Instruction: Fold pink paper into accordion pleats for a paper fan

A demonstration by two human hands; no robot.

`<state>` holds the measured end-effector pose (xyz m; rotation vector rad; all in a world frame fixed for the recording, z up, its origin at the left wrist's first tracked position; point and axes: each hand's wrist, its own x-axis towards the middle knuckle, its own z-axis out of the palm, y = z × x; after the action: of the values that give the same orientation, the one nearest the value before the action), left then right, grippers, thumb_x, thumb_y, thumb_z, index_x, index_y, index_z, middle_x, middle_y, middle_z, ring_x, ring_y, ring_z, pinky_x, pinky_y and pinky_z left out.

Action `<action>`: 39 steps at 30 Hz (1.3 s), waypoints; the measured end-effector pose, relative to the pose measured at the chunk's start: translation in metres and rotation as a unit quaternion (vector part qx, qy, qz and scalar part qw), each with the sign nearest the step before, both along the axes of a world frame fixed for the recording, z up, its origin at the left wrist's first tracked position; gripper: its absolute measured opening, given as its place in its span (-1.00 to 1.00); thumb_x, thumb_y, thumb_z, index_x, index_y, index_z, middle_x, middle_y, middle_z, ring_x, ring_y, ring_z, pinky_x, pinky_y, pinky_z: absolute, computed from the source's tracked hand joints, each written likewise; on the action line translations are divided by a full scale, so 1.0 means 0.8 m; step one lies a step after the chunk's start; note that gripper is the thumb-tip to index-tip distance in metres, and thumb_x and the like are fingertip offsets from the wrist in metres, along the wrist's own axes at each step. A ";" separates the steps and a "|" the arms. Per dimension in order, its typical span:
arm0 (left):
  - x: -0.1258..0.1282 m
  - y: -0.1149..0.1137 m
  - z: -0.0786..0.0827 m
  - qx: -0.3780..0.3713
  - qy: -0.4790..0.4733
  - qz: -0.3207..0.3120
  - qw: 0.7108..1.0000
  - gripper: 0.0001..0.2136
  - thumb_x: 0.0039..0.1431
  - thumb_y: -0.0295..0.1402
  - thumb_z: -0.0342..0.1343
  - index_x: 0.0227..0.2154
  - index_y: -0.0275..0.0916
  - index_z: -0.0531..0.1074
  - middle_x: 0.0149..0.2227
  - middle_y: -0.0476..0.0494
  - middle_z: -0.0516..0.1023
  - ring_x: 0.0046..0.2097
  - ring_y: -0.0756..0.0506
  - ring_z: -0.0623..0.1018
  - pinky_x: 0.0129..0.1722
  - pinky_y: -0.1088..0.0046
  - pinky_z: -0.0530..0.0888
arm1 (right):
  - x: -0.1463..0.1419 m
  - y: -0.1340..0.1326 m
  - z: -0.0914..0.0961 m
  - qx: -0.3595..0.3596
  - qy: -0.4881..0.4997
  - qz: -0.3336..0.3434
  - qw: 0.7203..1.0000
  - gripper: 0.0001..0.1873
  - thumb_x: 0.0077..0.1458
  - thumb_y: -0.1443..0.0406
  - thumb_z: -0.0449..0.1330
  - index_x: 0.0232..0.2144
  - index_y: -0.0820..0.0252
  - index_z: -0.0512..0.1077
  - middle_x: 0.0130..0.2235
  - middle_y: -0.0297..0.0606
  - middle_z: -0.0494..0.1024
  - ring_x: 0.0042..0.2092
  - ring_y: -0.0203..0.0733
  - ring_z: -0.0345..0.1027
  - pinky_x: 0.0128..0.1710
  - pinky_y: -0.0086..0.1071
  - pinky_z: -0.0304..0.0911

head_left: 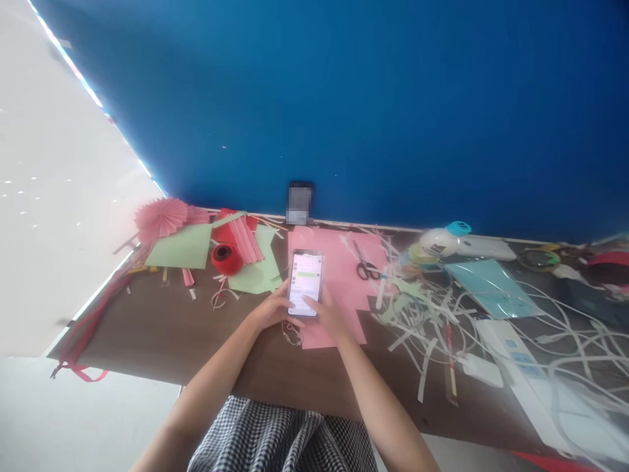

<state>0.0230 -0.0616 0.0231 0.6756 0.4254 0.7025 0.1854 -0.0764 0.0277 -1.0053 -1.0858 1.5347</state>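
Note:
A smartphone [305, 283] with a lit screen is held upright over the table, between my two hands. My left hand [272, 308] grips its lower left side, with the thumb over the bottom of the screen. Around the lower right side wraps my right hand [327, 311], its thumb on the screen. The screen's text is too small to read. Behind and below the phone lies pink paper [339, 288], partly hidden by it. Dark-handled scissors [366, 265] rest on that paper. A bracelet-like loop [291, 334] is close below the phone.
Green paper sheets [184, 248], a pink folded fan [162, 219] and a red spool [226, 260] lie at left. Paper strips [417, 308], a glue bottle [437, 241], a power strip [521, 360] and tangled cables fill the right. A second screen device [299, 203] leans against the blue wall [344, 98].

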 end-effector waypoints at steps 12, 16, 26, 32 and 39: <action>-0.003 0.002 -0.001 -0.012 -0.002 0.023 1.000 -0.25 -0.04 -0.58 -0.03 0.17 0.07 -0.20 0.09 -0.24 0.25 -0.14 -0.28 0.49 -0.52 0.26 0.56 | 0.018 0.002 0.012 0.003 0.063 0.136 0.989 -0.41 -0.06 0.31 0.19 0.05 0.03 0.17 0.10 -0.19 0.27 0.08 0.03 0.17 0.01 0.02 0.14; -0.005 0.002 -0.002 -0.016 0.006 0.026 1.000 -0.26 -0.05 -0.58 -0.03 0.16 0.07 -0.19 0.07 -0.26 0.27 -0.16 -0.27 0.50 -0.55 0.29 0.56 | 0.023 0.001 0.014 -0.002 0.031 0.134 0.991 -0.40 -0.06 0.31 0.20 0.06 0.03 0.17 0.10 -0.18 0.27 0.10 0.05 0.14 0.03 0.05 0.10; -0.006 0.003 -0.003 -0.020 0.001 0.021 1.000 -0.24 -0.06 -0.59 -0.03 0.17 0.05 -0.19 0.07 -0.26 0.26 -0.14 -0.29 0.49 -0.55 0.29 0.56 | 0.023 0.001 0.012 0.005 0.013 0.139 0.990 -0.42 -0.03 0.31 0.17 0.07 0.03 0.15 0.10 -0.21 0.27 0.11 0.02 0.12 0.04 0.01 0.12; -0.006 0.003 -0.003 -0.016 -0.011 0.015 1.000 -0.23 -0.06 -0.59 -0.04 0.17 0.06 -0.21 0.08 -0.25 0.27 -0.14 -0.28 0.50 -0.53 0.29 0.56 | 0.021 0.001 0.013 0.008 0.037 0.146 0.989 -0.42 -0.03 0.31 0.16 0.08 0.05 0.15 0.09 -0.20 0.27 0.10 0.00 0.14 0.04 0.00 0.12; -0.005 0.003 -0.003 -0.014 -0.009 0.014 1.000 -0.25 -0.06 -0.59 -0.04 0.16 0.07 -0.18 0.07 -0.24 0.28 -0.14 -0.27 0.50 -0.52 0.28 0.56 | 0.018 0.002 0.017 -0.001 0.059 0.145 0.988 -0.42 -0.05 0.30 0.18 0.06 0.08 0.17 0.07 -0.16 0.30 0.06 0.03 0.18 0.01 0.02 0.14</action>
<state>0.0188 -0.0594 0.0208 0.6375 0.4285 0.7278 0.2001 -0.0751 0.0410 -0.7698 -1.1839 1.8035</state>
